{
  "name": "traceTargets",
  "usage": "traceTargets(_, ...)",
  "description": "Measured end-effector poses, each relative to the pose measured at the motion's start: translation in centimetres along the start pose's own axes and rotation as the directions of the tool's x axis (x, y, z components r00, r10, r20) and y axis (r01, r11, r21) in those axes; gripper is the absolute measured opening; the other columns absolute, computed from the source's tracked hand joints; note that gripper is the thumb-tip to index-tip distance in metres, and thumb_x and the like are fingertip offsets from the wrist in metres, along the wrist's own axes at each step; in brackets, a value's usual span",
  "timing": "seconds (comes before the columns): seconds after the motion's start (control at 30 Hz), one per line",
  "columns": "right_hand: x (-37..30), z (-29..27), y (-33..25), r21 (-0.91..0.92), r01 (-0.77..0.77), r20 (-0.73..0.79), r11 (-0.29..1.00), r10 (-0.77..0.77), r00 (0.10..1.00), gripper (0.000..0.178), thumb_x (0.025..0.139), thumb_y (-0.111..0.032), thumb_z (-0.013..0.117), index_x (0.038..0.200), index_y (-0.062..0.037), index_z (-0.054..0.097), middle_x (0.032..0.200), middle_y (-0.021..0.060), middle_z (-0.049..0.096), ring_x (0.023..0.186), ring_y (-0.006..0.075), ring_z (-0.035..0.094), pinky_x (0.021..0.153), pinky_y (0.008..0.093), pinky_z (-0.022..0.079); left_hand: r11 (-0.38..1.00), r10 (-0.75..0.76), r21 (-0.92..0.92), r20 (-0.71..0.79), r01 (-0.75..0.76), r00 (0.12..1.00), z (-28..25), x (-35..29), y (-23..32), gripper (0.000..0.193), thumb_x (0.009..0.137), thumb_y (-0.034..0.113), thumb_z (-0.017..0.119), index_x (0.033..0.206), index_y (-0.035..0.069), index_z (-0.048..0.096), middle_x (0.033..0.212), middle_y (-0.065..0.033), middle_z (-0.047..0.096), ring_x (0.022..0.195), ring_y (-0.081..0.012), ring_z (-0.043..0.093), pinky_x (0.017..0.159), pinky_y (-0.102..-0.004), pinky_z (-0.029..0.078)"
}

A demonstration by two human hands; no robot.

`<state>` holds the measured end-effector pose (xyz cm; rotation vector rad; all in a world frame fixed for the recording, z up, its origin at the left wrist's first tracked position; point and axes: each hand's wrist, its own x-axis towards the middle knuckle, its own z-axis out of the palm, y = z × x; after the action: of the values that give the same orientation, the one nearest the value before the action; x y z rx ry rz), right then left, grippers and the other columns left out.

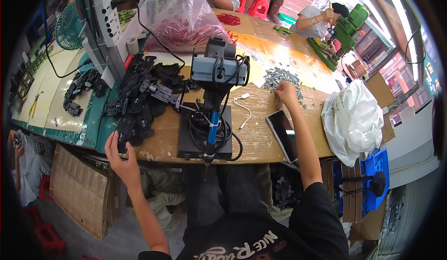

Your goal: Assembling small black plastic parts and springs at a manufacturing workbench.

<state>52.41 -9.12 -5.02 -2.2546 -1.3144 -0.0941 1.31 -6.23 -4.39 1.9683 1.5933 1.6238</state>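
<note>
Picking up seems the step in hand — the left hand (123, 161) is at a black part (125, 128) near the table's (253, 143) front edge, the right hand (287, 94) at small grey pieces (281, 76), either grip I cannot tell — and a careful pinch seems needed next.

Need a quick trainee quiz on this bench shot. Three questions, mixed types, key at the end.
1. Multiple choice: which things are nearest the fingertips of the right hand?
A) the green machine
B) the small grey pieces
C) the pink-filled bag

2. True or false: the phone lies to the right of the white cable.

3. Fill in the blank: the left hand is at the ____-coloured parts.

Key: 1 B; 2 true; 3 black.
</note>
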Motion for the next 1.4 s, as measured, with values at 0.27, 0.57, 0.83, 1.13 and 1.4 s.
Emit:
traceTargets(0.27, -0.9, -0.5, -1.2, -0.235, 0.046, 0.034, 0.971, -0.039, 0.999, 0.008, 0.068, 0.001, 0.046, 0.075, 0.0017, 0.050, 0.077, 0.0235, 0.055, 0.079, 0.0382, 0.054, 0.068, 0.0440, 0.043, 0.996, 0.053, -0.071, 0.050, -0.049, 0.997, -1.2, 0.4, 0.2, 0.033, 0.076, -0.001, 0.052, 0.109, 0.001, 0.050, 0.113, -0.0121, 0.047, 0.105, -0.0255, 0.045, 0.089, -0.0346, 0.036)
traceTargets(0.57, -1.9, -1.5, 1.1, -0.165, 0.042, -0.021, 0.985, -0.046, 0.999, 0.009, 0.064, 0.000, 0.050, 0.073, 0.0007, 0.052, 0.076, 0.0200, 0.056, 0.073, 0.0370, 0.054, 0.066, 0.0426, 0.043, 0.971, -0.042, -0.235, 0.043, 0.051, 0.998, -2.6, 0.2, -0.5, 0.033, 0.079, -0.003, 0.048, 0.112, 0.000, 0.046, 0.118, -0.0110, 0.045, 0.107, -0.0192, 0.043, 0.090, -0.0288, 0.034)
traceTargets(0.83, -5.2, -3.9, 3.8, 0.278, 0.074, -0.191, 0.958, -0.021, 0.981, 0.009, 0.061, -0.002, 0.057, 0.070, 0.0012, 0.059, 0.070, 0.0139, 0.058, 0.064, 0.0252, 0.057, 0.061, 0.0334, 0.046, 0.800, -0.309, -0.544, -0.010, 0.254, 0.951, -5.9, -1.9, 2.7, 0.034, 0.083, 0.005, 0.046, 0.116, 0.000, 0.043, 0.117, -0.0123, 0.045, 0.106, -0.0207, 0.044, 0.094, -0.0337, 0.035)
traceTargets(1.13, -12.5, -8.6, -0.9, 0.735, -0.041, -0.077, 0.677, 0.143, 0.987, 0.010, 0.075, 0.002, 0.059, 0.084, 0.0034, 0.059, 0.080, 0.0075, 0.062, 0.077, 0.0122, 0.059, 0.068, 0.0229, 0.047, 0.288, -0.246, -0.897, 0.270, 0.336, 0.931, -6.4, -7.4, 10.2, 0.052, 0.072, 0.028, 0.054, 0.114, 0.002, 0.039, 0.107, -0.0137, 0.044, 0.102, -0.0269, 0.044, 0.096, -0.0449, 0.031)
traceTargets(1.4, -21.7, -9.1, -7.1, 0.970, -0.101, 0.127, 0.223, -0.104, 0.987, 0.016, 0.070, 0.017, 0.055, 0.082, 0.0061, 0.055, 0.086, 0.0152, 0.057, 0.079, 0.0196, 0.058, 0.070, 0.0274, 0.051, -0.280, 0.025, -0.541, 0.822, 0.793, 0.569, 0.6, -13.9, 15.9, 0.037, 0.075, 0.027, 0.057, 0.099, 0.001, 0.047, 0.095, -0.0111, 0.048, 0.092, -0.0267, 0.051, 0.091, -0.0473, 0.037)
